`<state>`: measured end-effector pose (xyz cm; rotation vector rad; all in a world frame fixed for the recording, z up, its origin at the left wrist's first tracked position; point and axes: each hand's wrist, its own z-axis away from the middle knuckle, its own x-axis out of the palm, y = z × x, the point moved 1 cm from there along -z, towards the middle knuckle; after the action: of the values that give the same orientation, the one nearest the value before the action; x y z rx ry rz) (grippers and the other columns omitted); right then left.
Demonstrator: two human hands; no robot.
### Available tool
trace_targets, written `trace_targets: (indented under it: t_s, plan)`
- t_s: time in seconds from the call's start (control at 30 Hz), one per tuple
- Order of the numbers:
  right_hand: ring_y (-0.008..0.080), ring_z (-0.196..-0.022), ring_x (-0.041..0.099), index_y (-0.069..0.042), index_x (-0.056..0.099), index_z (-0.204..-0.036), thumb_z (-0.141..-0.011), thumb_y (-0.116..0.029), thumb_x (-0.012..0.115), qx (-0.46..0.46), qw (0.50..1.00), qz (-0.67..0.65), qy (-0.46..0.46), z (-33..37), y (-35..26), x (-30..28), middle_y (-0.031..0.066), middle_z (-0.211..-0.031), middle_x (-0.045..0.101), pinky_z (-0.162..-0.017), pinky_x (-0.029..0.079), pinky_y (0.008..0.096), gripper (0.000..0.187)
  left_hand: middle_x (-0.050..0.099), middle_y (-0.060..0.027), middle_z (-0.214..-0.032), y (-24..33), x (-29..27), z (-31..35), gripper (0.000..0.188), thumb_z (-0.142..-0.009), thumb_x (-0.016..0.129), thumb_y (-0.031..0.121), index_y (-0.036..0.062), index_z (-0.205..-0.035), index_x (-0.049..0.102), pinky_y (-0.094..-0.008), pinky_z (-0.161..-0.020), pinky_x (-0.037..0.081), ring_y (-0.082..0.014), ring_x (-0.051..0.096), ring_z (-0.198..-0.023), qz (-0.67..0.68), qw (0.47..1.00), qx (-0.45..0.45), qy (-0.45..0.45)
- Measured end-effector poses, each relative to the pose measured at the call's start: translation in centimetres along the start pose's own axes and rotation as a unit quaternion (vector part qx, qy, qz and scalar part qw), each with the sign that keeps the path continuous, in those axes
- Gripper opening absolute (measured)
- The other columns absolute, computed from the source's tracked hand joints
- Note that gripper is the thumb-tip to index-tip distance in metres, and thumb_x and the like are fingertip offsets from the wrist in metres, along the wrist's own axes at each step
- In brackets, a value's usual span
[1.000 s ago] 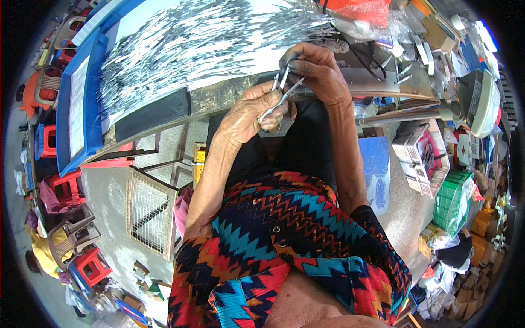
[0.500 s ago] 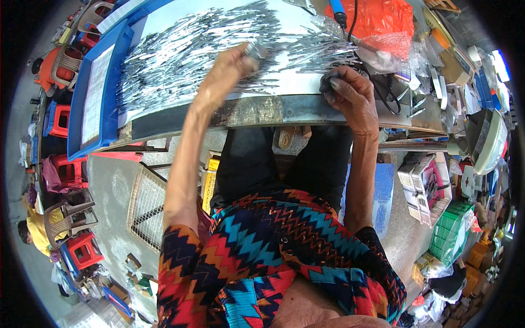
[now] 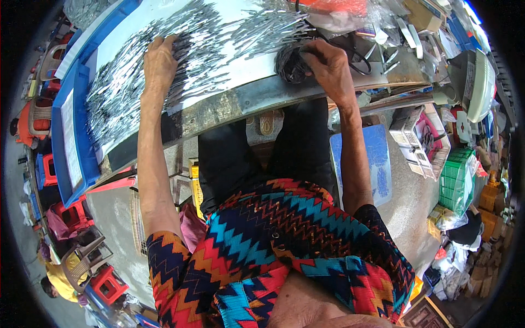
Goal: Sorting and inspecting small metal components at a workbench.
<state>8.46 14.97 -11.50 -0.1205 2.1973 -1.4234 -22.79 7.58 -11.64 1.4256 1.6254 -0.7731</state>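
Observation:
Thin metal-looking strips (image 3: 202,46), grey, black and silvery, lie in a large spread on a white sheet (image 3: 255,69) on the workbench. My left hand (image 3: 159,68) rests over the left part of the spread, its fingers bent down among the strips; whatever they pinch is hidden. A smaller group of strips (image 3: 270,31) lies to the right. At the bench's front edge, my right hand (image 3: 332,68) is closed on the side of a dark rounded wad (image 3: 290,64), thumb and fingers pressed to it. The wad's material is not plain.
A blue tray (image 3: 82,117) borders the sheet at the left. Black cable (image 3: 362,64), clear plastic bags (image 3: 350,22) and a red bag (image 3: 342,5) lie at the back right. A pale lamp-like housing (image 3: 481,87) juts out at right. Red stools (image 3: 108,285) stand on the floor at left.
My left hand has moved left and down onto the strips; the shiny bits it held no longer show. My right hand's dark wad shows more fully now. The view has shifted.

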Motion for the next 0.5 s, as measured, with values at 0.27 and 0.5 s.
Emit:
trace_targets:
  t_s: [0.27,0.5]
  plan:
    - [0.0228,-0.06,0.055,0.003,0.056,-0.085,-0.075,-0.004,0.054,-0.08,0.983,0.162,0.032,0.4,1.0,1.5,0.0151,-0.07,0.057,-0.058,0.043,0.031,0.012,0.056,-0.0205,-0.101,5.2,0.7,-1.6,0.031,-0.071,0.054,-0.004,0.0005,-0.101,0.057,-0.0398,-0.08,0.044,-0.0344,0.053,-0.094,0.149,0.987,0.05,-0.023]
    - [0.0393,-0.072,0.053,0.002,0.055,-0.084,-0.072,-0.007,0.053,-0.049,0.983,0.175,0.02,0.7,0.8,1.9,0.0213,-0.077,0.055,-0.063,0.043,0.0371,0.014,0.055,-0.0217,-0.098,12.0,3.0,-2.3,0.026,-0.075,0.057,0.005,-0.0038,-0.1,0.054,-0.0393,-0.077,0.044,-0.0343,0.055,-0.089,0.184,0.979,0.057,-0.06]
